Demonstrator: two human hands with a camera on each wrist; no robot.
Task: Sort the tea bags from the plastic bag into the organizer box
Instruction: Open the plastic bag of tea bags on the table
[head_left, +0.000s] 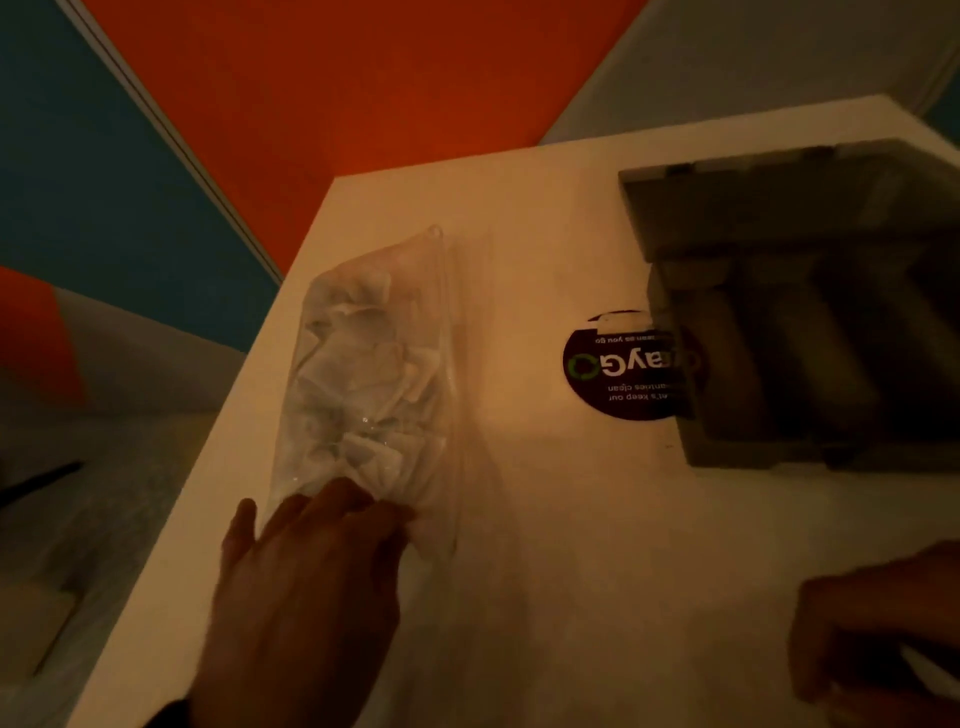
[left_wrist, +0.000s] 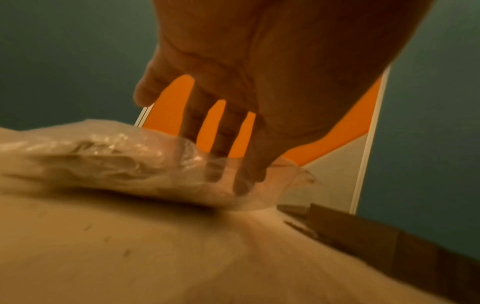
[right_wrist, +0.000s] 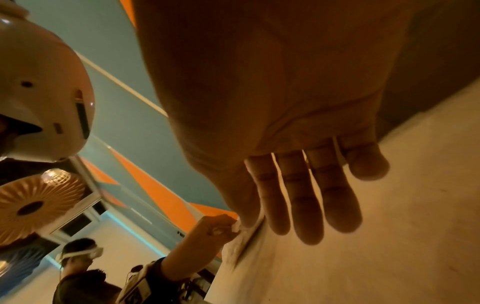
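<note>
A clear plastic bag (head_left: 363, 374) full of white tea bags lies lengthwise on the left part of the white table (head_left: 545, 519). My left hand (head_left: 358, 506) rests on the bag's near end with the thumb spread away. In the left wrist view its straight fingers (left_wrist: 221, 144) reach down into the crumpled plastic of the bag (left_wrist: 103, 160). The grey organizer box (head_left: 810, 353) stands at the far right, its lid up and its long compartments in shadow. My right hand (head_left: 841, 629) hovers low over the table at the near right. Its fingers (right_wrist: 311, 205) are straight and hold nothing.
A round dark sticker (head_left: 618, 364) on the table lies partly under the organizer's left side. The table's left edge (head_left: 218, 447) runs close beside the bag, with a lower grey surface beyond it. Orange and teal wall panels stand behind.
</note>
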